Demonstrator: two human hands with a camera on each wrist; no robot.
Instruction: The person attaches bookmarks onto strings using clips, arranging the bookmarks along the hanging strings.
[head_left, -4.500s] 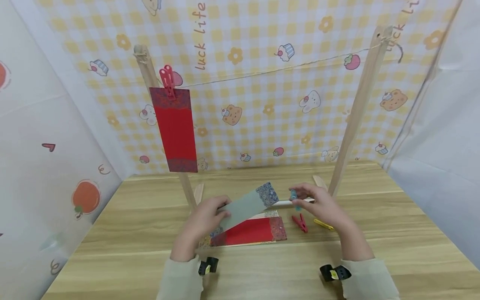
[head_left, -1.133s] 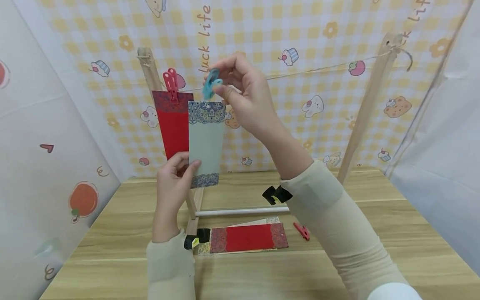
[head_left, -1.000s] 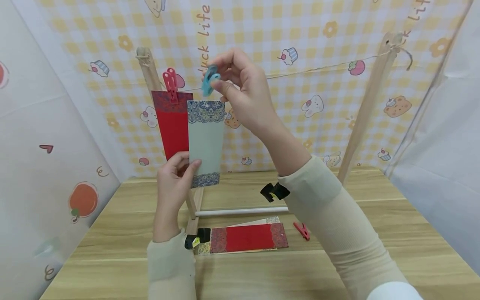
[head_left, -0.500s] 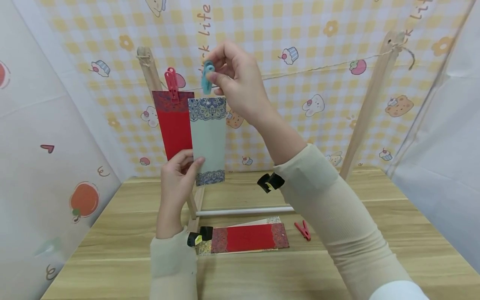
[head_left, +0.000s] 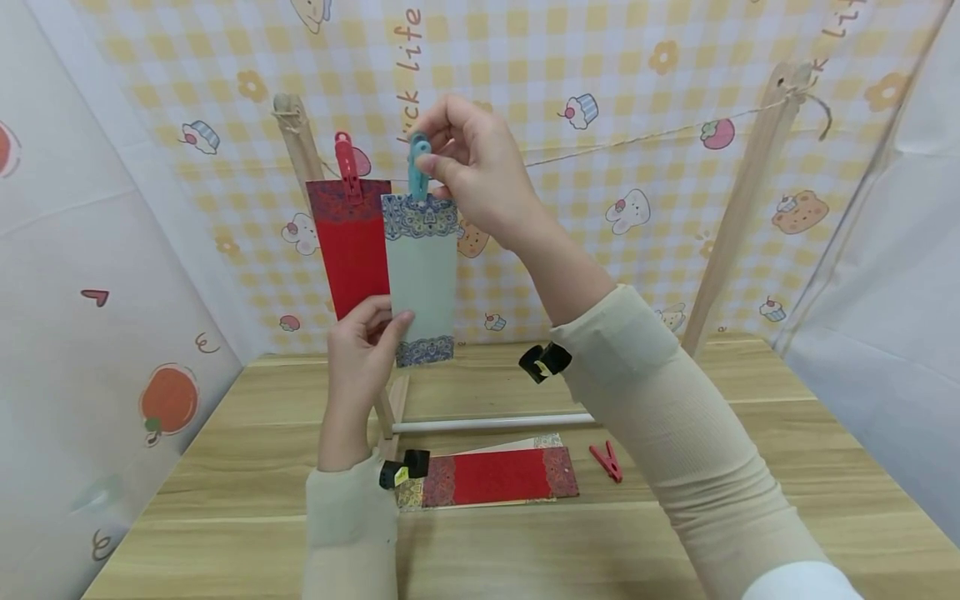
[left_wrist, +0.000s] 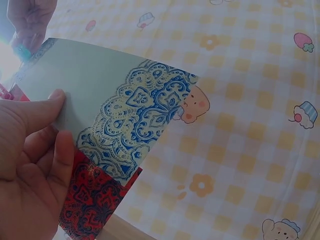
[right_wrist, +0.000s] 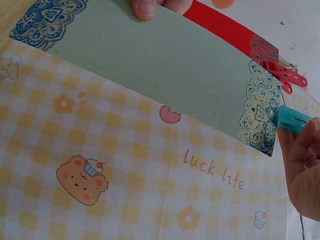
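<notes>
A pale green paper card (head_left: 422,279) with blue lace-patterned ends stands upright by the string. My left hand (head_left: 365,342) pinches its lower left edge between thumb and fingers. At the card's top, my right hand (head_left: 480,171) pinches a light blue clothespin (head_left: 420,167); its lower end meets the card's patterned top edge. In the right wrist view the clothespin (right_wrist: 292,119) touches the card's end, and the string runs beside it. Just left and behind, a red card (head_left: 348,250) hangs from a red clothespin (head_left: 347,162) on the string, partly covered by the green card and left hand.
The string (head_left: 615,143) spans two wooden posts (head_left: 742,200), joined low down by a white rod (head_left: 487,422). On the wooden table (head_left: 525,550) lie a stacked red card (head_left: 491,477) with paler cards under it, and a loose red clothespin (head_left: 607,461).
Both hands have risen from the table to the string with the green card and the blue clothespin. In the last half second the clothespin has come down onto the card's top edge.
</notes>
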